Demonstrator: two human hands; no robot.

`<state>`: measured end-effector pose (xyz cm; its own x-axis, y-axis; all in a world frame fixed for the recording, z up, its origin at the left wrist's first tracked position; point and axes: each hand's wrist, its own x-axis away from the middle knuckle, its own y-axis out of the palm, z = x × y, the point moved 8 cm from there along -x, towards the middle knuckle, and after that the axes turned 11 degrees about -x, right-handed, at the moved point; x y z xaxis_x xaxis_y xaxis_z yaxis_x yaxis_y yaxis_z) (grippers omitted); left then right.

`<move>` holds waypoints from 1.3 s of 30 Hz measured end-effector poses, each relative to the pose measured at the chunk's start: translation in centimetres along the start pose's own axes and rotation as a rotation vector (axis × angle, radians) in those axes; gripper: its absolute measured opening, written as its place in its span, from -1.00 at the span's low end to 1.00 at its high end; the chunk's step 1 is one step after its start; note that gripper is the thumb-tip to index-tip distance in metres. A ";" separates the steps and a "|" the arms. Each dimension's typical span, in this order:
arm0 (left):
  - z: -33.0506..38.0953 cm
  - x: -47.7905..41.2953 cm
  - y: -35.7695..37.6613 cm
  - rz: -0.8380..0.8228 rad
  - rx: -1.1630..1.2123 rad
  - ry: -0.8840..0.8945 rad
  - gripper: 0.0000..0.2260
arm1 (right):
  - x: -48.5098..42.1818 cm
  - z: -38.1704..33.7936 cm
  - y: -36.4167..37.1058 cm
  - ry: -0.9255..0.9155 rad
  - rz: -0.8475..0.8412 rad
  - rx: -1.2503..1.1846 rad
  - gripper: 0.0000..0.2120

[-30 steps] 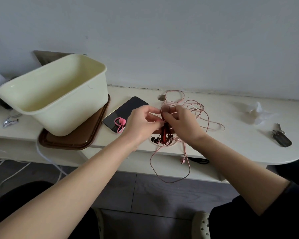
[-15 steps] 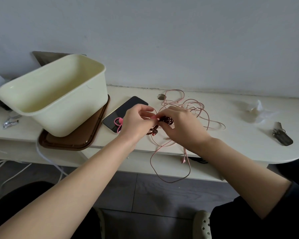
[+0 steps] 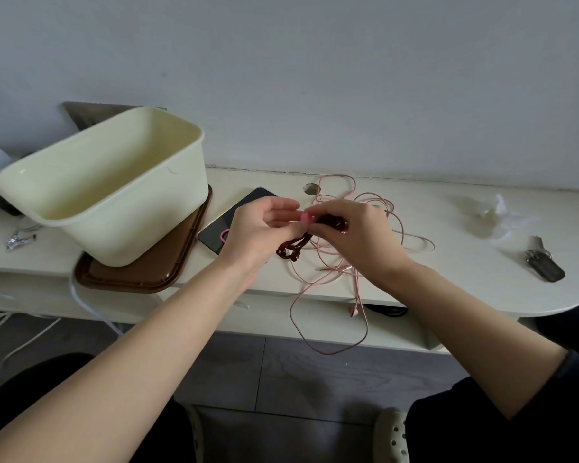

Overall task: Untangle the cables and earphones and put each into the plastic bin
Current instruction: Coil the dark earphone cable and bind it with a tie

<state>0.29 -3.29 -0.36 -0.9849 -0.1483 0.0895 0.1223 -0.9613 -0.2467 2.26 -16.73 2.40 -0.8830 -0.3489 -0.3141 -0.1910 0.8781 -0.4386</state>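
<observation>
While a second ago the dark red coiled earphone cable [image 3: 293, 247] hung in a long loop below my fingers, it is now drawn up shorter between my hands, so the bundling looks nearly finished. My left hand [image 3: 259, 230] is half open, its thumb and forefinger pinching a small pink silicone tie [image 3: 306, 217] at the cable's top; my right hand [image 3: 356, 233] is curled closed around the gathered red coils. Thin pink earphone wire [image 3: 328, 289] lies loose on the white table [image 3: 448, 262] beneath, one loop dangling over the edge, not yet sorted. To my left, the cream plastic bin [image 3: 121, 192] stands on a brown tray [image 3: 141, 279], seemingly with nothing in it.
</observation>
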 end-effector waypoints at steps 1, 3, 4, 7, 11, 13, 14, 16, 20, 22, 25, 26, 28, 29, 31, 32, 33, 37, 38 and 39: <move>0.0 0.0 0.0 -0.002 -0.007 -0.004 -0.76 | 0.0 0.0 0.0 -0.008 0.005 0.011 -0.87; -0.2 0.0 0.0 -0.015 0.005 -0.025 -0.77 | 0.1 0.1 -0.1 -0.018 0.020 0.020 -0.87; -0.2 0.0 0.0 -0.024 0.008 -0.034 -0.78 | 0.1 0.1 -0.1 -0.024 0.024 0.021 -0.86; -0.3 -0.1 -0.1 -0.032 -0.062 -0.031 -0.80 | 0.1 -0.1 0.1 -0.053 0.009 0.040 -0.83; -0.2 -0.3 -0.1 -0.065 -0.083 -0.009 -0.84 | 0.0 0.3 -0.2 0.029 0.021 -0.064 -0.83; -0.1 -0.4 0.0 -0.077 -0.070 -0.005 -0.85 | 0.0 0.2 -0.2 0.056 0.024 -0.097 -0.84; -0.1 -0.4 0.0 -0.076 -0.072 -0.003 -0.86 | 0.0 0.2 -0.2 0.059 0.021 -0.103 -0.85; 0.0 -0.4 0.1 -0.072 -0.070 -0.003 -0.87 | 0.0 0.2 -0.1 0.075 0.013 -0.118 -0.86; 0.1 -0.3 0.2 -0.065 -0.057 -0.006 -0.89 | -0.1 0.5 -0.1 0.094 0.023 -0.149 -0.86; 0.1 -0.3 0.2 -0.056 -0.049 -0.011 -0.90 | -0.1 0.6 0.1 0.093 0.019 -0.150 -0.86; 0.0 -0.3 0.2 -0.049 -0.058 -0.033 -0.90 | -0.1 0.3 0.1 0.052 0.012 -0.117 -0.85; -0.1 -0.2 0.2 -0.052 -0.065 -0.045 -0.88 | -0.1 0.2 0.1 0.033 0.011 -0.103 -0.84; -0.2 0.0 0.3 -0.059 -0.074 -0.070 -0.86 | 0.0 0.0 0.2 0.010 -0.013 -0.067 -0.83; -0.2 0.1 0.3 -0.059 -0.075 -0.079 -0.86 | 0.0 0.0 0.4 0.012 -0.030 -0.060 -0.82; -0.1 0.2 0.0 -0.041 -0.063 -0.093 -0.86 | -0.1 0.3 0.6 0.046 -0.037 -0.116 -0.78; 0.0 0.2 -0.3 -0.022 -0.040 -0.103 -0.88 | -0.2 0.5 0.5 0.082 -0.025 -0.180 -0.77; 0.1 0.3 -0.6 -0.004 0.001 -0.113 -0.91 | -0.2 0.7 0.6 0.123 -0.015 -0.243 -0.75; 0.5 0.9 -0.4 -0.050 0.292 -0.170 -0.85 | 0.2 0.5 2.0 0.188 -0.103 -0.388 -0.89; 0.6 1.0 -0.4 -0.075 0.341 -0.177 -0.84 | 0.3 0.3 2.3 0.176 -0.117 -0.388 -0.93; 0.7 1.1 -0.4 -0.093 0.363 -0.177 -0.84 | 0.4 0.1 2.5 0.166 -0.117 -0.385 -0.94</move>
<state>-0.77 -3.21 0.56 -0.9613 -0.0637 0.2682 0.0999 -0.9872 0.1239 1.50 -14.71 1.10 -0.8968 -0.4238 -0.1271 -0.4123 0.9047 -0.1074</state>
